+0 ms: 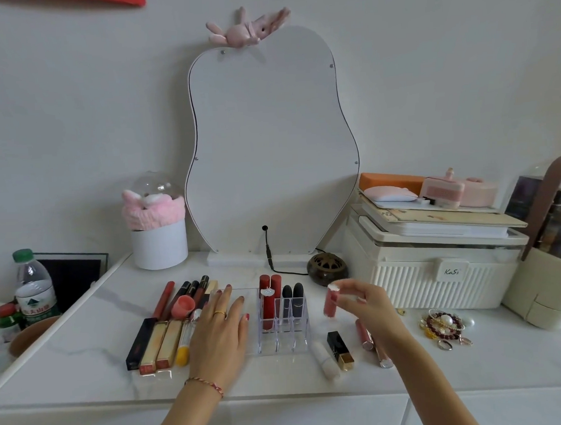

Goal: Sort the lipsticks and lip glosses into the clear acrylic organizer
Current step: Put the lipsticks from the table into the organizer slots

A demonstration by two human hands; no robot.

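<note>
- My left hand (220,326) lies flat, fingers spread, on the left part of the clear acrylic organizer (283,329), covering that side of it.
- My right hand (363,300) pinches a pink lip gloss (330,302) by its white cap, holding it upright in the air just to the right of the organizer.
- In the organizer's back slots stand two red tubes (270,297) and, right of them, two black lipsticks (293,301); the front slots I can see hold nothing.
- Left of my left hand lies a row of lipsticks and glosses (164,343) on the white marble tabletop (95,368): one black, two gold, one yellow-capped, with darker tubes behind them.
- Right of the organizer lie a white lipstick (326,361), a black-and-gold lipstick (341,350) and two pinkish glosses (372,342).
- Farther right sits a heap of bracelets and rings (444,327), in front of a cream storage case (432,276).
- A wavy-edged mirror (269,141) stands behind the organizer.
</note>
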